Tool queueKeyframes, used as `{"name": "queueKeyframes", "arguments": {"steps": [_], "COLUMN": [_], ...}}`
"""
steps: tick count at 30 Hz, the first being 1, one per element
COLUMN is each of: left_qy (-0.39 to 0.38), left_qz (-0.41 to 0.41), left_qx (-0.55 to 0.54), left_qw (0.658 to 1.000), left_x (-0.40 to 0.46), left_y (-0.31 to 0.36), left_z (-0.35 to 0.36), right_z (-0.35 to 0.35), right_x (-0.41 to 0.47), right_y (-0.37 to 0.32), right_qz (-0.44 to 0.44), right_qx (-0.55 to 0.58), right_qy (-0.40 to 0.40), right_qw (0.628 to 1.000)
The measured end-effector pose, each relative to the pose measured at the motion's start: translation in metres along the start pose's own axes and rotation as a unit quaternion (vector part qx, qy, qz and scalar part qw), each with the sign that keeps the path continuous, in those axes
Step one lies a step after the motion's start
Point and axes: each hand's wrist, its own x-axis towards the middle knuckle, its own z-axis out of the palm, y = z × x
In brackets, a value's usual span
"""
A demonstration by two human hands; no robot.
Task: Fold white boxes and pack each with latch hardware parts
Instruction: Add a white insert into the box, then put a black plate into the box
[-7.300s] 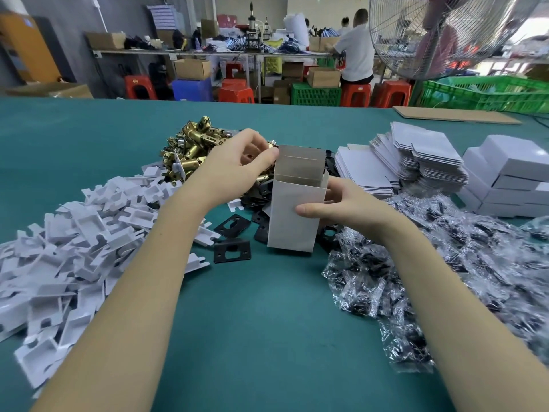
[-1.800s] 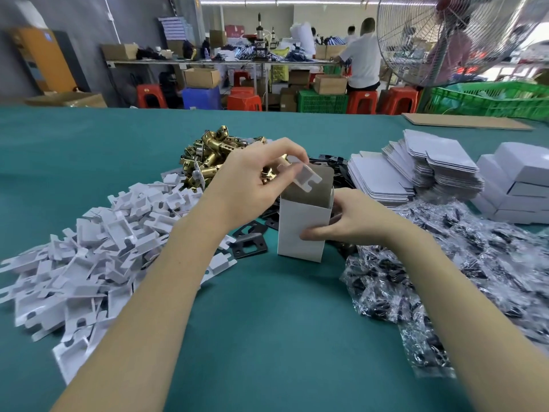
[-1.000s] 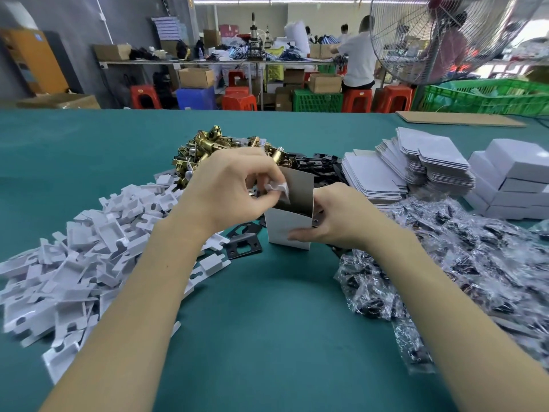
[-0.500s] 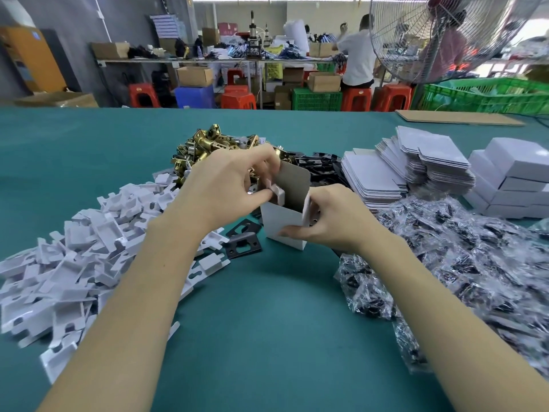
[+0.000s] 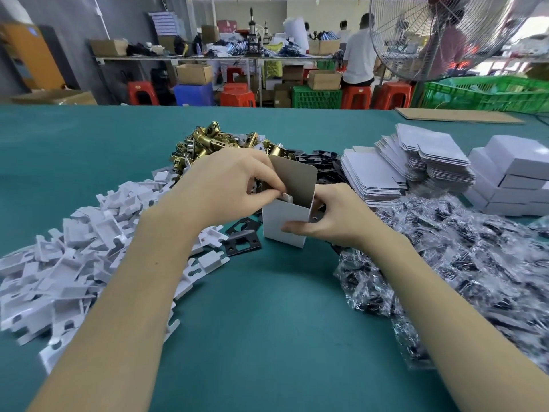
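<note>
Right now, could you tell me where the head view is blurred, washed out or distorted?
Head view: the white box and both hands are sharp; the white inserts smear at the left edge; daylight washes out the upper right; the wide lens bows the table's far edge.

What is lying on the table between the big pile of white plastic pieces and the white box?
In the head view, flat black metal plates lie on the green table between the white plastic pieces and the white box.

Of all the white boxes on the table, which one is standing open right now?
The white box held between both hands; its lid flap stands up, unlike the closed boxes stacked at right.
</note>
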Motion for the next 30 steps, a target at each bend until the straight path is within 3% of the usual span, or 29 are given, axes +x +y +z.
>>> {"name": "queueKeyframes", "arguments": {"steps": [5, 8, 11, 14, 17, 22, 25, 28, 30], "left_qy": [0.018, 0.104, 0.174, 0.054, -0.029, -0.011, -0.053, 0.029, 0.084], "left_qz": [0.001, 0.014, -0.052, -0.182, -0.213, -0.253, -0.274, -0.286, -0.295], "left_qx": [-0.011, -0.083, -0.173, -0.237, -0.359, -0.471, -0.586, -0.648, -0.646], "left_qw": [1.0, 0.991, 0.968, 0.953, 0.908, 0.845, 0.761, 0.705, 0.699], "left_x": [0.001, 0.002, 0.005, 0.008, 0.008, 0.007, 0.006, 0.003, -0.001], "left_y": [-0.001, 0.0, 0.0, -0.002, -0.001, 0.004, 0.012, 0.018, 0.02], "left_z": [0.004, 0.01, 0.02, 0.037, 0.053, 0.067, 0.084, 0.101, 0.114], "right_z": [0.001, 0.001, -0.001, -0.005, -0.011, -0.018, -0.022, -0.027, -0.03], "right_x": [-0.001, -0.002, -0.002, -0.003, -0.004, -0.004, 0.0, 0.0, 0.002], "right_y": [0.004, 0.006, 0.009, 0.009, 0.013, 0.013, 0.011, 0.013, 0.017], "right_qz": [0.007, 0.014, 0.024, 0.044, 0.066, 0.122, 0.123, 0.164, 0.21], "right_qx": [0.052, 0.084, 0.131, 0.172, 0.223, 0.344, 0.364, 0.389, 0.376], "right_qy": [0.002, 0.008, 0.002, 0.003, 0.024, 0.053, 0.084, 0.059, 0.058], "right_qw": [0.999, 0.996, 0.991, 0.984, 0.972, 0.93, 0.919, 0.905, 0.901]}}
